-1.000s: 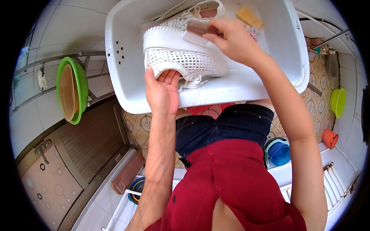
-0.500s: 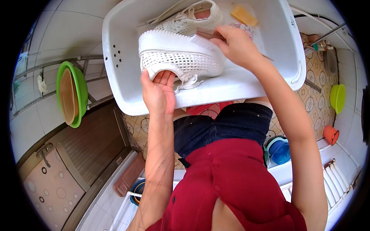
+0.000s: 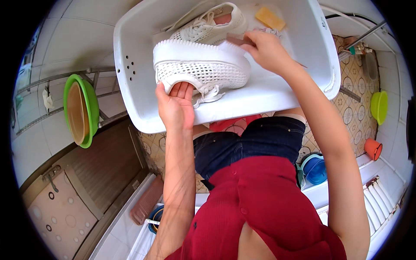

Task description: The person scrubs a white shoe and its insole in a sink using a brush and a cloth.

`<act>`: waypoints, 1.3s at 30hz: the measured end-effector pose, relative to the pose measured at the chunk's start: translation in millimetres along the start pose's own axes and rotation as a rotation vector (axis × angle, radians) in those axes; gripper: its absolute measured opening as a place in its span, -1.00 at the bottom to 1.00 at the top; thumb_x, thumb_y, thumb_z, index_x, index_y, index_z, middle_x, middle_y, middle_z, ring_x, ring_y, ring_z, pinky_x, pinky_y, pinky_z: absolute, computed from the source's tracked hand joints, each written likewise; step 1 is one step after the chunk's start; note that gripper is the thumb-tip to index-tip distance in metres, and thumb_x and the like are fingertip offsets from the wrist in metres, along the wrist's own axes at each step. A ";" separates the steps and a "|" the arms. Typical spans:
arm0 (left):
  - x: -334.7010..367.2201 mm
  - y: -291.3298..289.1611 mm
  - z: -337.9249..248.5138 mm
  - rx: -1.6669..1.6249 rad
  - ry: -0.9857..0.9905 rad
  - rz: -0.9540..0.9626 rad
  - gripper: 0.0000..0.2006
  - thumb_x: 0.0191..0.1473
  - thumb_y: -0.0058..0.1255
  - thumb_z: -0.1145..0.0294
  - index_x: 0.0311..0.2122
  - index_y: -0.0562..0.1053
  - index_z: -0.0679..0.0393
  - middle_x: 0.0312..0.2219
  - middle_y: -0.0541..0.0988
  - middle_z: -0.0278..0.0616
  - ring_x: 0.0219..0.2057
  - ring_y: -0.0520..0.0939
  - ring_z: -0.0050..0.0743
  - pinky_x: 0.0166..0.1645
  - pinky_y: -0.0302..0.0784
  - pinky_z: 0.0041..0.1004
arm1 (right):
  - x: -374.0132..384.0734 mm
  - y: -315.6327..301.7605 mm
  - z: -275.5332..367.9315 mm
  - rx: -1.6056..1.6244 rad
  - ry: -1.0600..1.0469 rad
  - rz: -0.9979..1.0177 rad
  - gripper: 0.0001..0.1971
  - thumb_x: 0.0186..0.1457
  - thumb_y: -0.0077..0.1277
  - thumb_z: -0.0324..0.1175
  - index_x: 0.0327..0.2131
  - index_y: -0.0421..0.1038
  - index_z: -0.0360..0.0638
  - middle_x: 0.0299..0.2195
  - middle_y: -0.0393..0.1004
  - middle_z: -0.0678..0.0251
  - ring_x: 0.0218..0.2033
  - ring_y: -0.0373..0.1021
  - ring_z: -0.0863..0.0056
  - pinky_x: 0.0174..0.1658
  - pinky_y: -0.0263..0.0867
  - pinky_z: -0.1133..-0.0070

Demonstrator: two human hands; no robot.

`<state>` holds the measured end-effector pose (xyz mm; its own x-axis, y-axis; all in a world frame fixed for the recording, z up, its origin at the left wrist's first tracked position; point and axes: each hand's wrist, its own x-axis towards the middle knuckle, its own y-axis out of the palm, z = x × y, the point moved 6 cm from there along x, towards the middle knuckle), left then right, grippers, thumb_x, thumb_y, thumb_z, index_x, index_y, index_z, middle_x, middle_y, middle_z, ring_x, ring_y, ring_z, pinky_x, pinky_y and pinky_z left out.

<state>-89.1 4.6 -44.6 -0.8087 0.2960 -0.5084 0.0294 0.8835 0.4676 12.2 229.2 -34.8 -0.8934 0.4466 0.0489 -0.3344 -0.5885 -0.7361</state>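
Note:
A white perforated lace-up sneaker [image 3: 203, 65] lies on its side in a white basin [image 3: 141, 97], sole edge turned away from me. My left hand [image 3: 177, 106] has its fingers inside the shoe's opening, with the thumb outside at the heel, holding it. Closed around a brown-handled scrub brush [image 3: 236, 40], my right hand [image 3: 269, 52] is at the far side of the shoe. The white bristles meet the sole edge near the toe. Behind it sits a second white sneaker [image 3: 206, 28], upright with its laces done up.
A yellow sponge [image 3: 270, 18] and a crumpled pale cloth [image 3: 274, 32] lie at the basin's far right. Left, a green basin [image 3: 89, 112] with a brown one inside leans on a metal rack. Right are a blue bucket [image 3: 315, 169], an orange cup [image 3: 372, 148] and a lime-green bowl [image 3: 379, 107].
The brush has slid slightly to the right along the sole edge, and its handle has tipped. My left hand keeps its hold on the sneaker. The whole view has shifted a little.

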 end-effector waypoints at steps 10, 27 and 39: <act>-7.1 1.6 3.9 0.062 0.015 0.047 -0.58 0.23 -0.35 0.11 -0.05 0.26 0.30 -0.25 0.45 -0.01 -0.18 0.49 -0.21 0.02 0.37 -0.21 | 2.0 -13.3 1.5 -0.048 0.029 -0.094 -0.83 0.02 0.00 -0.38 -0.32 0.41 -0.26 -0.41 0.45 0.07 -0.39 0.38 0.15 -0.30 0.28 0.40; -45.8 33.7 17.7 0.235 0.177 0.291 -0.59 0.24 -0.28 0.15 -0.09 0.34 0.36 -0.27 0.53 -0.05 -0.29 0.58 -0.30 -0.11 0.47 -0.35 | -10.3 -54.2 64.2 0.105 -0.192 -0.412 -0.87 -0.03 0.05 -0.43 -0.38 0.37 -0.24 -0.47 0.42 0.16 -0.45 0.37 0.19 -0.39 0.29 0.44; -73.8 60.3 3.4 0.751 0.560 0.415 -0.62 0.21 -0.17 0.28 -0.48 0.48 0.40 -0.65 0.51 -0.31 -0.60 0.43 -0.66 -0.51 0.33 -0.53 | -37.3 -79.1 118.7 -0.109 -0.333 -0.327 -0.89 -0.05 0.07 -0.49 -0.40 0.38 -0.27 -0.48 0.40 0.15 -0.51 0.37 0.29 -0.45 0.29 0.52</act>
<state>-25.6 37.2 18.6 -0.8034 0.5885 0.0911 0.5745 0.8062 -0.1414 36.3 179.1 101.8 -0.8000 0.3457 0.4903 -0.5965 -0.3710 -0.7117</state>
